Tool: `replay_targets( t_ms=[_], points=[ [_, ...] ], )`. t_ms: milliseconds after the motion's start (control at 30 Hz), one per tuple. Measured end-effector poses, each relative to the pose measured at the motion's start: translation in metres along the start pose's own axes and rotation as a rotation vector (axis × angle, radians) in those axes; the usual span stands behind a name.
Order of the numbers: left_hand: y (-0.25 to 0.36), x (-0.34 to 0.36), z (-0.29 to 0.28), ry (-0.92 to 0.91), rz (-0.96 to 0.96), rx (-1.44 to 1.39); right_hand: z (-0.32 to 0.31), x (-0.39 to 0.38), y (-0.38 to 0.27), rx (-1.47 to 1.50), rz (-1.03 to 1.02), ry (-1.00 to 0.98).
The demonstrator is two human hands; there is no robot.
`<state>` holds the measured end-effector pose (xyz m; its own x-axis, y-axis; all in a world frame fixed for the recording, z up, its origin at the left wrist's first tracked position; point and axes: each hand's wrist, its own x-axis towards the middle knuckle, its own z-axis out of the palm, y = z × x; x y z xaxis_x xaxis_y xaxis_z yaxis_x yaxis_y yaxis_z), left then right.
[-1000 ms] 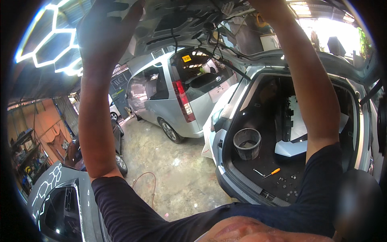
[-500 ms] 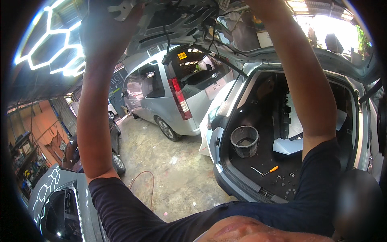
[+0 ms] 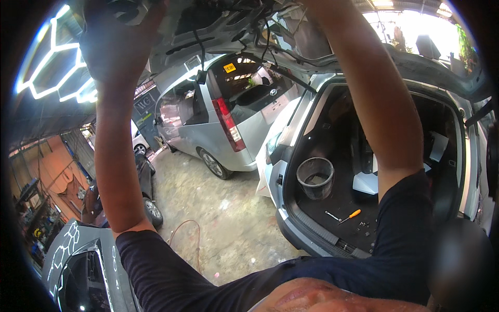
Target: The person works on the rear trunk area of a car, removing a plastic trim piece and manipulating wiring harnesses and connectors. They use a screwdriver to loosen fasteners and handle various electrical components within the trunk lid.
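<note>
Both my arms reach up to the raised tailgate [image 3: 431,75] of a light-coloured car. My left hand [image 3: 115,49] is at the upper left, against the bare inner metal of the tailgate. Its thumb stands out to the side, but the fingertips run off the top edge, so its grip is hidden. Only my right forearm shows; the hand lies beyond the top edge. Dark wiring [image 3: 201,60] dangles from the tailgate between my arms.
On the cargo floor are a clear bucket [image 3: 315,178], an orange-handled screwdriver [image 3: 353,213], a wrench [image 3: 331,216], small fasteners [image 3: 365,224] and a pale trim piece [image 3: 365,183]. A silver van [image 3: 228,140] stands ahead, a dark car [image 3: 106,255] at lower left, a hose [image 3: 197,239] on the floor.
My left hand has shifted up and left in the view, and my right forearm has shifted left with its hand leaving the picture. The hanging wires appear farther left.
</note>
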<state>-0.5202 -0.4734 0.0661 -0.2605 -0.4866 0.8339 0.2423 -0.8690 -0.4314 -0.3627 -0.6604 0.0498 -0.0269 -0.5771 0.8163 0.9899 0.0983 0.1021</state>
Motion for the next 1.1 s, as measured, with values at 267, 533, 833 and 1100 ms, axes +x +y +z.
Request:
replay_targets(
  t_ms=[267, 533, 833, 1100],
  points=[
    [-0.009, -0.005, -0.001, 0.084, 0.103, 0.29, 0.022, 0.017, 0.003, 0.257, -0.139, -0.145],
    [0.0, 0.007, -0.015, -0.127, -0.019, -0.372, 0.038, 0.01, 0.003, 0.338, -0.188, -0.297],
    [0.018, 0.022, -0.029, 0.176, 0.387, -0.063, 0.007, 0.026, -0.025, 0.237, -0.122, -0.465],
    [0.03, 0.012, -0.019, 0.174, 0.229, -0.089, 0.005, 0.053, 0.012, -0.671, -1.063, -0.327]
  ],
)
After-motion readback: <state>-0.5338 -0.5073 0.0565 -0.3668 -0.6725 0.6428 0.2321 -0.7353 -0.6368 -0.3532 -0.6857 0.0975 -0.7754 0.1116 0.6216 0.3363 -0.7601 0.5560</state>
